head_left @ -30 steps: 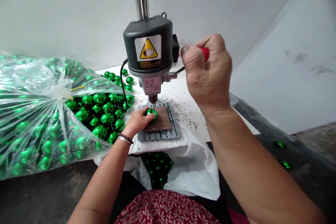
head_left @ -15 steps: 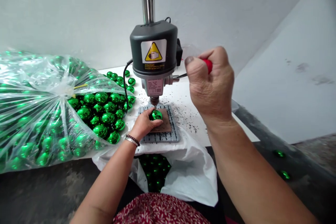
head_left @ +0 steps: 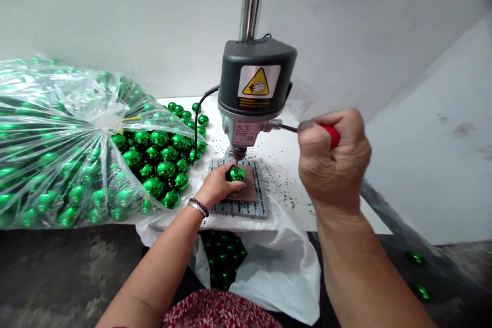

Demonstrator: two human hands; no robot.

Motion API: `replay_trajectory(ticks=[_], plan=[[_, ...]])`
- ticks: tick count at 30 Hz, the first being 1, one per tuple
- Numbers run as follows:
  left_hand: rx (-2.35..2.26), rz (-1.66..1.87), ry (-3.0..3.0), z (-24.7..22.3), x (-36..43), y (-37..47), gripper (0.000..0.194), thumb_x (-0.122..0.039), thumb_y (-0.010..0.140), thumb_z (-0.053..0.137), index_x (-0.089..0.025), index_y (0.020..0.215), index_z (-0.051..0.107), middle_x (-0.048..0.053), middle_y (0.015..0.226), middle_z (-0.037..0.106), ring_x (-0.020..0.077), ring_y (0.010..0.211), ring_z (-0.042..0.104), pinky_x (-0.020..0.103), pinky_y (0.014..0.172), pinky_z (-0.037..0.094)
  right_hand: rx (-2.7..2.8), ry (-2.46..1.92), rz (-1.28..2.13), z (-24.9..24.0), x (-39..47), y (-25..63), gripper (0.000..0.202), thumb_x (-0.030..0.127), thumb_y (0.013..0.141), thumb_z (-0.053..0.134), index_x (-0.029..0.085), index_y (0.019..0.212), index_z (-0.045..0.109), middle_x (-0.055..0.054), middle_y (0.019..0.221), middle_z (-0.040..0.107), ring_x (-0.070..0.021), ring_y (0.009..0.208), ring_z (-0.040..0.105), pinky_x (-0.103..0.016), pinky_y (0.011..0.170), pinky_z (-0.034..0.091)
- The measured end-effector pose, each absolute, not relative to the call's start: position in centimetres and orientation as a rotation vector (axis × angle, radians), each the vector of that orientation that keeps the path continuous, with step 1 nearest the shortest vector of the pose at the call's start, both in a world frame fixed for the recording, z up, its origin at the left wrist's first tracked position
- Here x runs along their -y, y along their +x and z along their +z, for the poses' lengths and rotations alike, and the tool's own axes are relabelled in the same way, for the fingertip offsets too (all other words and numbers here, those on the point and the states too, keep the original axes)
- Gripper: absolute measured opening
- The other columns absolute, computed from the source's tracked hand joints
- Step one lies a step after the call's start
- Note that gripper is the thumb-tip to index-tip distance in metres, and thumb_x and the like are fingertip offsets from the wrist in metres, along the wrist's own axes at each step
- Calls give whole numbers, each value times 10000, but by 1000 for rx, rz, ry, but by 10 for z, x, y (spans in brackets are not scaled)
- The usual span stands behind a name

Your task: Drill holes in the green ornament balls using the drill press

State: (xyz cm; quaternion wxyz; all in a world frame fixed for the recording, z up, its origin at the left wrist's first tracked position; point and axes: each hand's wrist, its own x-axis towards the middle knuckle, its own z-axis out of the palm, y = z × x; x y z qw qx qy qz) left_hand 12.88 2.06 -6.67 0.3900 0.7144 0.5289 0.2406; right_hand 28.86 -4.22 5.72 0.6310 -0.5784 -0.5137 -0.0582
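Observation:
A shiny green ball (head_left: 237, 175) sits on a brown board (head_left: 249, 184) under the bit of a bench drill press (head_left: 257, 79). My left hand (head_left: 221, 183) pinches it between thumb and fingers. The drill's tip appears to meet the top of the ball, though contact is too small to be sure. My right hand (head_left: 334, 159) is closed around the red knob (head_left: 331, 136) of the drill press lever (head_left: 289, 127). Beneath the board lies a grooved grey base plate (head_left: 265, 209).
A clear plastic bag (head_left: 88, 164) full of green balls fills the left, with loose balls (head_left: 203, 120) spilling beside it. An open white bag (head_left: 280, 271) holding green balls hangs at the front edge. Dark shavings dot the white table (head_left: 284, 179). Two balls (head_left: 423, 293) lie lower right.
My right hand has lowered the lever relative to the drill press head. The left hand keeps its hold on the ball. The whole view has shifted, moving the machine rightward in the picture.

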Motion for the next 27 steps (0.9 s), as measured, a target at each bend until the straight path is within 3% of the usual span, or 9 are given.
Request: replay_trajectory(ticks=[5,20,24,27], plan=[[-1339,633,1852,-71,-20,128,586,-334,727,799,-212,1282,657,56,1194,723,250,1102,660,362,1012,499,1144,-1312,-180,46,45,285,209,410,816,499,219,740,462,6,680,523,-84,615,455,-227,560,411],[-1355,652,1841,-77,-19,128,681,-373,716,792,-196,1351,619,98,1251,711,280,1117,667,383,1006,500,1080,-1214,-257,-7,47,280,231,424,852,522,202,792,515,5,682,546,-98,616,505,-253,591,419],[-1367,652,1840,-78,-19,130,668,-382,707,785,-209,1333,626,74,1170,732,265,1052,680,361,957,515,1043,-1234,-250,20,38,282,240,429,827,510,197,767,509,-1,684,554,-96,622,497,-261,604,406],[-1352,684,1838,-73,-14,129,532,-347,717,764,-211,1224,673,41,1054,744,236,958,681,331,887,523,1048,-1303,-186,64,23,287,284,454,789,543,182,712,511,2,646,538,-83,605,447,-261,593,359]])
